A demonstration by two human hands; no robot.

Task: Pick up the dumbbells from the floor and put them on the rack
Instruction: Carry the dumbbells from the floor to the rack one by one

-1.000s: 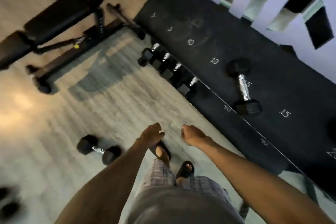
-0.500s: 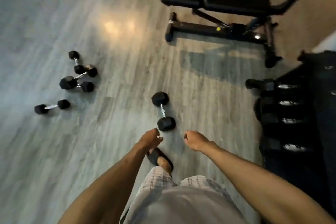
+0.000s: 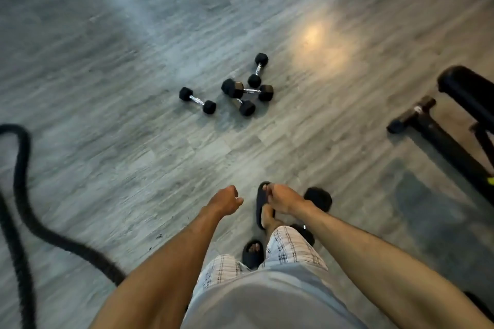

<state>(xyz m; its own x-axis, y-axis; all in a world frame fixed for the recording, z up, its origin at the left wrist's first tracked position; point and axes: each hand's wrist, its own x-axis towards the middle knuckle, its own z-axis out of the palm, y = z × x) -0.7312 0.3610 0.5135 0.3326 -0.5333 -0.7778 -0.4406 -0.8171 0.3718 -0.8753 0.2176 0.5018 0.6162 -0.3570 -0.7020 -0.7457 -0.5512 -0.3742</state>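
Several black hex dumbbells lie on the grey wood floor ahead. One small dumbbell (image 3: 197, 100) lies alone; just right of it a larger dumbbell (image 3: 247, 90) is piled with others, a small dumbbell (image 3: 258, 69) behind it. Another dumbbell (image 3: 318, 199) lies close by my right foot, partly hidden by my right arm. My left hand (image 3: 226, 200) and my right hand (image 3: 283, 199) hang in front of me, fingers loosely curled, holding nothing. The rack is out of view.
A thick black rope (image 3: 20, 195) snakes across the floor on the left. A black weight bench (image 3: 438, 139) with its floor bar stands at the right edge. My feet in black sandals (image 3: 260, 203) are below the hands.
The view has swung left, away from the rack and the bench. The pile of dumbbells is now centred ahead, and the near dumbbell has come beside my right foot. Both hands still hold nothing.
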